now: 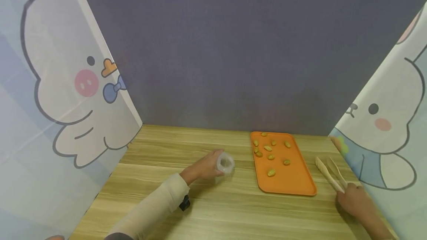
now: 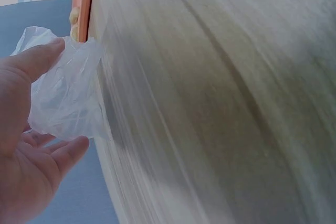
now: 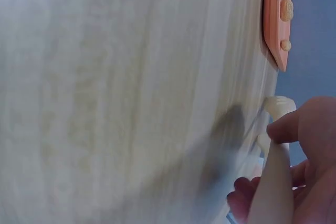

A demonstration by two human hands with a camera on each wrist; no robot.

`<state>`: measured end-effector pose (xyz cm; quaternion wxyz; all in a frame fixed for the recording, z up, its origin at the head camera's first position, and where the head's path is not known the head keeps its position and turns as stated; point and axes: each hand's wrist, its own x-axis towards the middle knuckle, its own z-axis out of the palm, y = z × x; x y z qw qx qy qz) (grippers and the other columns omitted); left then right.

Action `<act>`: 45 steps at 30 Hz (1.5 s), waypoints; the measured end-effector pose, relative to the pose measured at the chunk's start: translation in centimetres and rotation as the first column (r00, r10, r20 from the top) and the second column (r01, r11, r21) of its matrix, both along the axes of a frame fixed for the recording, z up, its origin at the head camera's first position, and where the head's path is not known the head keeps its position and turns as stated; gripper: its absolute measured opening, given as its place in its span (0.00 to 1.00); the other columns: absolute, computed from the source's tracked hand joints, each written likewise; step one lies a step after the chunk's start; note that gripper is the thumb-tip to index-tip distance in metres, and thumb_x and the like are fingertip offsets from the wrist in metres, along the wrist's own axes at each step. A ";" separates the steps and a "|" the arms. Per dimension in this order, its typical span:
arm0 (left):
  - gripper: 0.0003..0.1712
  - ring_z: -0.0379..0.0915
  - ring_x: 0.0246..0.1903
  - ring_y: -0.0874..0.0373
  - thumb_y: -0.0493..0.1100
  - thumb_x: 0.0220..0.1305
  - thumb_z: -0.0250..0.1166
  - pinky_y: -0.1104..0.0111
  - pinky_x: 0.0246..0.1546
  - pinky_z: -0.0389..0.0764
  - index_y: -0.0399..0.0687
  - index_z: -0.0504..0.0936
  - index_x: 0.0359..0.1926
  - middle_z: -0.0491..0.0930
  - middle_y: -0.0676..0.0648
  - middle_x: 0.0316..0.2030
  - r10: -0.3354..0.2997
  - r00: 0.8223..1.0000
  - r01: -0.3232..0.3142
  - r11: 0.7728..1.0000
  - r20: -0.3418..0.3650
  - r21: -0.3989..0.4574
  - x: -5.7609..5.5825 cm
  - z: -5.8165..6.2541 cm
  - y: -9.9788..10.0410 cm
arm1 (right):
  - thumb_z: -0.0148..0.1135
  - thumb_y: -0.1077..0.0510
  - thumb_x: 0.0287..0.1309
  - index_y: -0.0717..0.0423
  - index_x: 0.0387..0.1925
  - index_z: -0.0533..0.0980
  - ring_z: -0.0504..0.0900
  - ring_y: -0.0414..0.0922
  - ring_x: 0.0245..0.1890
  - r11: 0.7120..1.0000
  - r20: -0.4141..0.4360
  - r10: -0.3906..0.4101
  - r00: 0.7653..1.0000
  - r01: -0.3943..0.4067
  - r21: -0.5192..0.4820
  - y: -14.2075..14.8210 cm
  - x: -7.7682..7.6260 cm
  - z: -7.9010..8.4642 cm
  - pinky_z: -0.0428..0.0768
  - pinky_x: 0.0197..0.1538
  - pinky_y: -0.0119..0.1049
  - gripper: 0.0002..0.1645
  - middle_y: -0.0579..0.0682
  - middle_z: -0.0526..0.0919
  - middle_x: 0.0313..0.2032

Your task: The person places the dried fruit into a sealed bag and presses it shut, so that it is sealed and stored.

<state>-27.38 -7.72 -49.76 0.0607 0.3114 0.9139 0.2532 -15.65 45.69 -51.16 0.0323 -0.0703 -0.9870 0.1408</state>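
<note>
A clear plastic bag [image 1: 225, 163] stands on the wooden table with its mouth open upward. My left hand [image 1: 209, 165] grips it from the left side; the left wrist view shows the thumb on the near face of the bag [image 2: 68, 90] and the other fingers around its far side. At the right, my right hand [image 1: 356, 200] holds cream-coloured tongs [image 1: 328, 173], which point away from me with their two arms apart. Between the hands lies an orange tray [image 1: 290, 184] with several small, wrinkled yellow-brown pieces [image 1: 268, 148] like dried fruit scattered over it.
The wood-grain table [image 1: 213, 210] ends at a dark grey panel [image 1: 227, 55] behind. Cartoon-printed panels rise on the left [image 1: 66, 84] and on the right [image 1: 393, 129], the latter close beside the tongs. The tray has a raised rim.
</note>
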 end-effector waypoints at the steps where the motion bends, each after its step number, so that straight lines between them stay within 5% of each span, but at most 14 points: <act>1: 0.54 0.70 0.65 0.47 0.53 0.61 0.74 0.55 0.63 0.76 0.39 0.54 0.78 0.64 0.39 0.73 0.002 1.000 -0.002 1.000 -0.002 -0.002 -0.1 0.0 -0.1 | 0.49 0.58 0.63 0.76 0.27 0.69 0.76 0.63 0.24 1.000 -0.025 0.007 1.000 -0.007 0.008 0.0 0.0 0.0 0.75 0.26 0.59 0.21 0.72 0.71 0.24; 6: 0.54 0.73 0.61 0.48 0.51 0.60 0.75 0.55 0.58 0.78 0.37 0.55 0.77 0.66 0.38 0.71 0.008 1.000 -0.008 1.000 -0.006 0.028 -0.4 0.4 -0.8 | 0.52 0.60 0.63 0.76 0.30 0.70 0.75 0.67 0.27 0.998 -0.182 0.069 0.981 -0.065 0.026 -0.1 -0.6 0.3 0.74 0.30 0.63 0.17 0.72 0.72 0.25; 10: 0.54 0.73 0.59 0.47 0.50 0.59 0.75 0.54 0.56 0.78 0.36 0.55 0.77 0.66 0.37 0.70 0.019 1.000 -0.019 0.998 0.003 0.051 -0.6 0.7 -1.4 | 0.58 0.63 0.59 0.77 0.38 0.75 0.77 0.67 0.29 0.985 -0.345 0.175 0.922 -0.167 0.054 -0.4 -1.6 0.5 0.74 0.33 0.64 0.15 0.67 0.77 0.26; 13: 0.54 0.73 0.59 0.47 0.50 0.59 0.74 0.52 0.57 0.77 0.36 0.55 0.77 0.65 0.36 0.70 0.024 1.000 -0.024 0.998 0.004 0.061 -0.8 1.0 -2.0 | 0.63 0.61 0.61 0.77 0.42 0.77 0.79 0.67 0.32 0.969 -0.393 0.247 0.886 -0.237 0.074 -0.6 -2.2 0.7 0.75 0.36 0.65 0.18 0.68 0.81 0.30; 22: 0.54 0.68 0.65 0.43 0.52 0.59 0.75 0.47 0.63 0.73 0.37 0.56 0.77 0.65 0.35 0.71 0.016 1.000 -0.016 0.993 -0.002 0.117 -1.2 1.2 -3.3 | 0.66 0.53 0.66 0.80 0.51 0.77 0.83 0.72 0.40 0.926 -0.352 0.377 0.857 -0.342 0.161 -2.2 -3.6 1.7 0.79 0.43 0.65 0.29 0.76 0.84 0.41; 31: 0.53 0.72 0.60 0.46 0.51 0.58 0.75 0.49 0.60 0.75 0.34 0.58 0.76 0.70 0.37 0.67 -0.001 1.000 0.002 0.984 -0.003 0.181 -1.3 1.0 -4.5 | 0.73 0.51 0.59 0.65 0.54 0.81 0.86 0.51 0.32 0.870 -0.299 0.493 0.817 -0.455 0.190 -4.4 -4.2 2.4 0.82 0.33 0.46 0.27 0.53 0.89 0.37; 39: 0.55 0.73 0.56 0.49 0.50 0.57 0.75 0.52 0.57 0.77 0.35 0.56 0.77 0.72 0.39 0.65 0.002 0.999 -0.013 0.979 0.051 0.203 -0.9 0.2 -4.4 | 0.74 0.51 0.57 0.64 0.54 0.82 0.88 0.56 0.40 0.817 -0.268 0.577 0.772 -0.544 0.191 -5.3 -4.3 2.6 0.84 0.42 0.53 0.27 0.58 0.89 0.46; 45: 0.56 0.72 0.59 0.47 0.52 0.59 0.74 0.51 0.58 0.76 0.36 0.53 0.78 0.68 0.38 0.69 0.016 0.997 -0.028 0.985 0.071 0.173 -0.5 0.1 -4.2 | 0.76 0.52 0.54 0.63 0.51 0.84 0.88 0.58 0.42 0.805 -0.227 0.593 0.772 -0.560 0.199 -5.4 -4.3 2.6 0.84 0.44 0.54 0.26 0.57 0.89 0.45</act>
